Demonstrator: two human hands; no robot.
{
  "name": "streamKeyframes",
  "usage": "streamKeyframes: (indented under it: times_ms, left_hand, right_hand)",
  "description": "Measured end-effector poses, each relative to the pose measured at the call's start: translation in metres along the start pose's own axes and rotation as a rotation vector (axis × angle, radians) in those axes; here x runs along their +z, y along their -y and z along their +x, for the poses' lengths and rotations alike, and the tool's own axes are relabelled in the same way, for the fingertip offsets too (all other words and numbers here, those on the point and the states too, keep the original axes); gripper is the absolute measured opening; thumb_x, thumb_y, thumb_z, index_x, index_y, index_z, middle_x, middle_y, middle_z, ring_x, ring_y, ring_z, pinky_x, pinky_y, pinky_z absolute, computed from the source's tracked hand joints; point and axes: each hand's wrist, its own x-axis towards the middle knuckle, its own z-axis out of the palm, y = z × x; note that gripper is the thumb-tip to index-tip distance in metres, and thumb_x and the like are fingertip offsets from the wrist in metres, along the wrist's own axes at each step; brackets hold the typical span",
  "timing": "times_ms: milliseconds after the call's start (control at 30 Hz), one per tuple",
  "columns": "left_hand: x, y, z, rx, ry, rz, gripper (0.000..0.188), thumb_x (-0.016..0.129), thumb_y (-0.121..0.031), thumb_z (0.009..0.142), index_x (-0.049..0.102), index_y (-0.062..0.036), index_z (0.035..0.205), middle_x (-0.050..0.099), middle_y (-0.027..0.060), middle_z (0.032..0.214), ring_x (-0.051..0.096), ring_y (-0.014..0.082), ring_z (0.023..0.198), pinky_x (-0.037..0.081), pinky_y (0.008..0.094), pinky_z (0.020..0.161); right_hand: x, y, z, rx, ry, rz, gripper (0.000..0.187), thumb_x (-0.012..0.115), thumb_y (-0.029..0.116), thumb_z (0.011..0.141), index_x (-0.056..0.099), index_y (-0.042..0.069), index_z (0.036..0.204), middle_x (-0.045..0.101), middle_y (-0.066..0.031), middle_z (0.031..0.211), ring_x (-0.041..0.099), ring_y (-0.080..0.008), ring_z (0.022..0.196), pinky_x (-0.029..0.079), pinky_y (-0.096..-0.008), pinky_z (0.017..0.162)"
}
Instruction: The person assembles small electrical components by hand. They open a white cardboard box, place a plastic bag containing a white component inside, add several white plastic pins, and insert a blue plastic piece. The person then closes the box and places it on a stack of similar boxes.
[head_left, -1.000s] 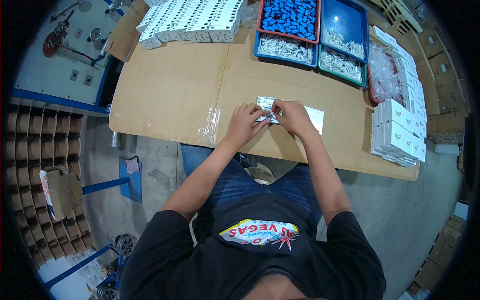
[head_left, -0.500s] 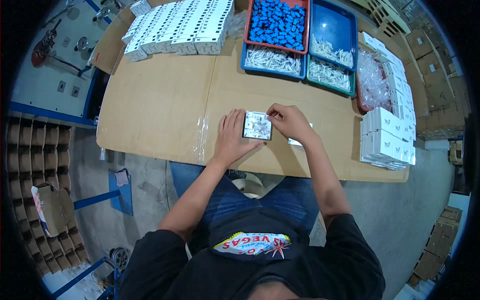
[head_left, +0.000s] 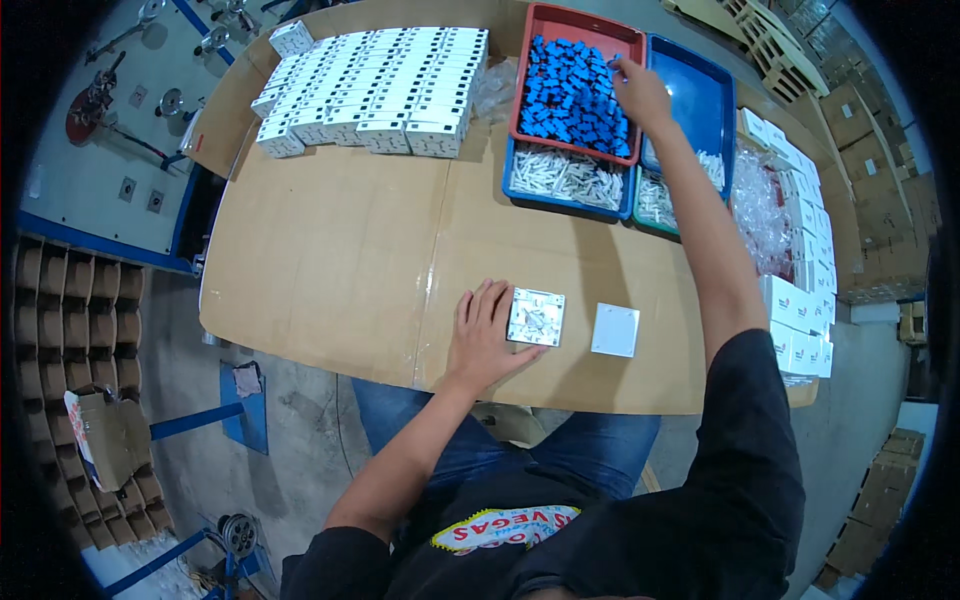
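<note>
My left hand (head_left: 487,335) lies flat on the cardboard-covered table (head_left: 340,250), fingers spread, its fingertips touching the left edge of a square white switch module (head_left: 536,317) lying back side up. A plain white square cover plate (head_left: 614,330) rests just to the right of it. My right hand (head_left: 640,92) reaches far across, over the right edge of the red tray (head_left: 524,80) heaped with small blue parts (head_left: 572,90). Its fingers are curled down among the blue parts; whether they hold one is not visible.
Rows of small white boxes (head_left: 370,85) fill the far left of the table. Blue trays hold white plastic pieces (head_left: 562,178) and more white bits (head_left: 655,200). Clear bags (head_left: 760,205) and stacked white boxes (head_left: 800,320) line the right edge. Cardboard dividers (head_left: 70,330) stand left on the floor.
Both hands were together on the switch module; now my right hand has let go and stretched out to the red tray, while my left hand stays beside the module.
</note>
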Motion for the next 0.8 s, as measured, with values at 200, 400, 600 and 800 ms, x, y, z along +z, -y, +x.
streamKeyframes:
  times_ms: [200, 400, 600, 800]
  left_hand:
    - [-0.006, 0.001, -0.001, -0.027, 0.027, -0.018, 0.097, 0.080, -0.061, 0.073, 0.049, -0.0006, 0.143, 0.048, 0.0175, 0.146, 0.039, 0.0354, 0.144, 0.025, 0.0558, 0.120]
    - [-0.008, 0.001, -0.001, -0.027, 0.038, -0.014, 0.098, 0.078, -0.062, 0.075, 0.047, 0.0004, 0.144, 0.047, 0.0176, 0.147, 0.039, 0.0343, 0.144, 0.025, 0.0548, 0.120]
    - [-0.005, 0.003, -0.001, -0.019, 0.022, -0.015, 0.099, 0.079, -0.062, 0.074, 0.047, 0.0002, 0.144, 0.047, 0.0180, 0.146, 0.039, 0.0352, 0.144, 0.026, 0.0555, 0.119]
    - [-0.004, 0.002, -0.003, -0.025, 0.007, -0.008, 0.097, 0.078, -0.061, 0.074, 0.047, -0.0018, 0.145, 0.048, 0.0172, 0.146, 0.039, 0.0355, 0.143, 0.026, 0.0560, 0.119]
  right_hand:
    - [0.052, -0.016, 0.070, 0.019, 0.035, -0.116, 0.032, 0.058, 0.031, 0.094, 0.071, 0.017, 0.120, 0.074, -0.0152, 0.113, 0.069, -0.0377, 0.108, 0.054, -0.0531, 0.089]
    - [0.080, -0.016, 0.090, 0.165, 0.088, -0.058, 0.035, 0.059, 0.031, 0.091, 0.073, 0.018, 0.121, 0.072, -0.0149, 0.121, 0.068, -0.0355, 0.115, 0.051, -0.0500, 0.098]
    - [0.065, -0.030, 0.086, 0.125, -0.096, 0.240, 0.032, 0.067, 0.034, 0.088, 0.076, 0.016, 0.113, 0.076, -0.0120, 0.109, 0.072, -0.0283, 0.106, 0.054, -0.0401, 0.093]
    - [0.024, 0.009, 0.005, 0.479, 0.141, 1.707, 0.033, 0.064, 0.022, 0.100, 0.064, 0.004, 0.128, 0.070, -0.0081, 0.110, 0.070, -0.0257, 0.102, 0.057, -0.0347, 0.082]
